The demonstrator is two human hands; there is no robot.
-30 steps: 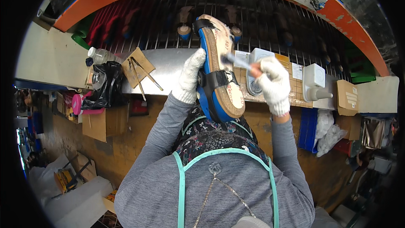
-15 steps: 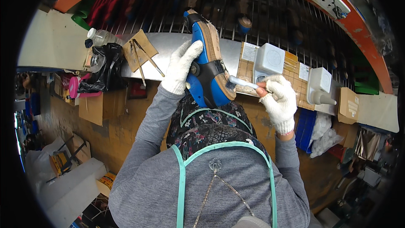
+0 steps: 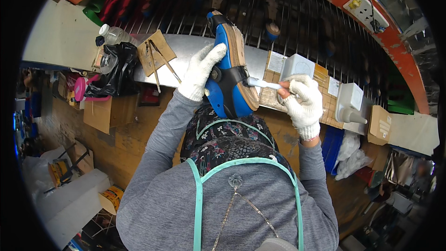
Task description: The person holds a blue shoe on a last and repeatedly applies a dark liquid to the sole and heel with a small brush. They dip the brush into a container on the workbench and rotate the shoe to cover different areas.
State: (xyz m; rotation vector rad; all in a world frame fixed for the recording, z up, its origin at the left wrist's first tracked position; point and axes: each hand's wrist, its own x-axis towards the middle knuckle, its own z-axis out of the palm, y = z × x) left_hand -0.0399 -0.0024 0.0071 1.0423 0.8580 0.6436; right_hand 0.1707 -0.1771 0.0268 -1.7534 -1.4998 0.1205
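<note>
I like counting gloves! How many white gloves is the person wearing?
2. One white glove is on the left hand, gripping the blue sandal. The other is on the right hand, holding a small brush against the sandal's edge.

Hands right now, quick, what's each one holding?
Left hand: closed on the blue sandal, holding it up.
Right hand: closed on a white brush touching the sandal's side.

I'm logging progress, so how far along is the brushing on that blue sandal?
Done: I cannot tell how much of the sandal is already coated. In hand: the left hand holds the sandal tilted on edge, and the right hand puts a white brush to its side near the strap. Left: no other sandal shows on the bench.
</note>
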